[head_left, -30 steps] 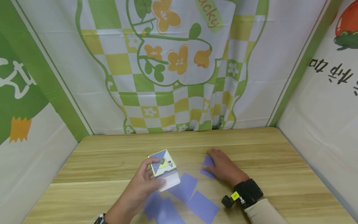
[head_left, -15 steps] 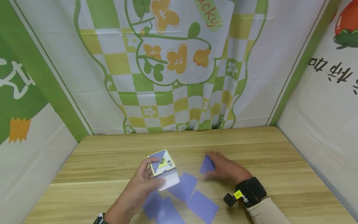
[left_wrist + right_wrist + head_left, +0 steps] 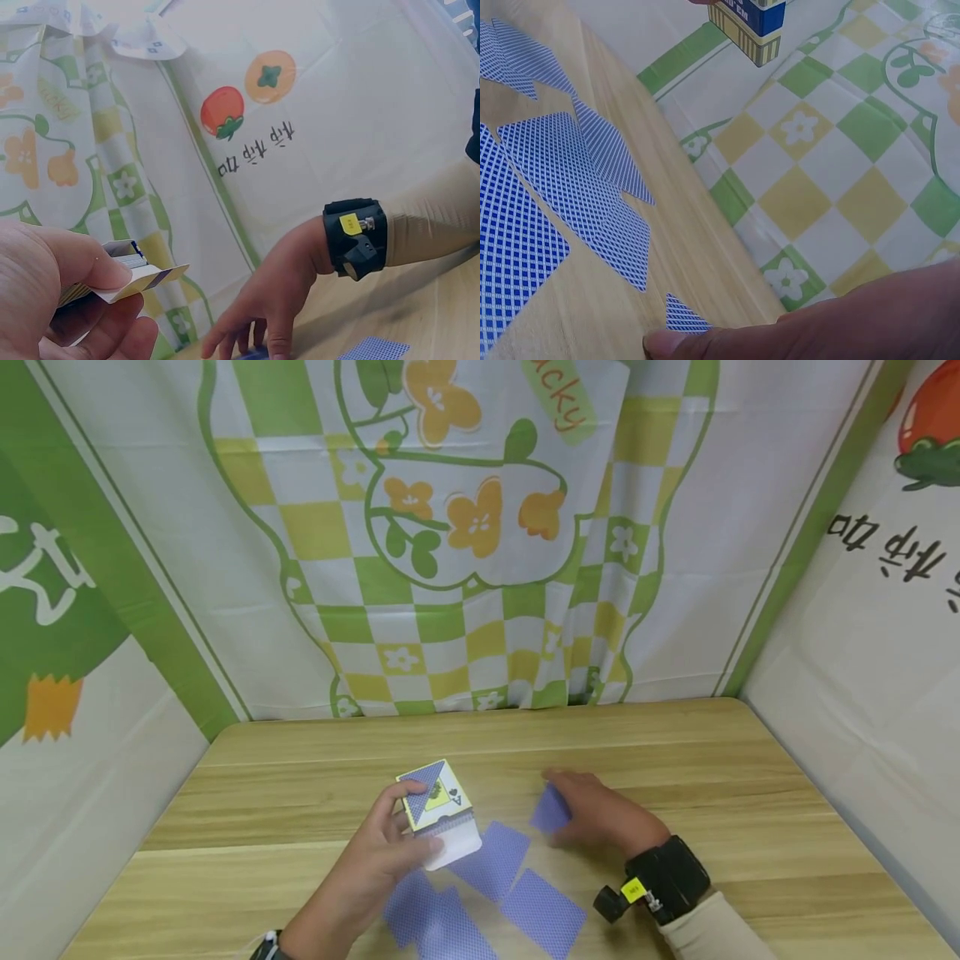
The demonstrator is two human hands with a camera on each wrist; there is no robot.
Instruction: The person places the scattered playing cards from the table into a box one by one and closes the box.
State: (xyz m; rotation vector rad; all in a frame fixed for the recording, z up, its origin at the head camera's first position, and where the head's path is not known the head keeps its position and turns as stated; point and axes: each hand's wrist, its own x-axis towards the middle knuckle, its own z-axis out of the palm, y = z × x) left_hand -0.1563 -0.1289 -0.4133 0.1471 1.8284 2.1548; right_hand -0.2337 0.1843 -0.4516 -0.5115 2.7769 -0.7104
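Note:
My left hand (image 3: 378,852) grips a playing card box (image 3: 459,793) above the table. The box shows an ace design on its front, and its white flap (image 3: 457,847) hangs folded out toward me, the thumb against it. Over to the right, my right hand (image 3: 607,814) pinches a blue-backed playing card (image 3: 550,810) between thumb and fingers, low at the tabletop. Part of that card is hidden under the hand. In the right wrist view the thumb (image 3: 667,343) lies at the card's edge, with the box's striped end (image 3: 742,34) up at the top.
Several blue-backed cards (image 3: 543,910) lie face down on the wooden table (image 3: 300,785) in front of me, some overlapping. A black strap with a small camera (image 3: 667,877) sits on the right wrist. Patterned cloth (image 3: 480,643) hangs behind the table's far edge.
The right hand's fingers have drawn in around the card, which has shifted slightly left and toward me. My left hand and the box have stayed almost still.

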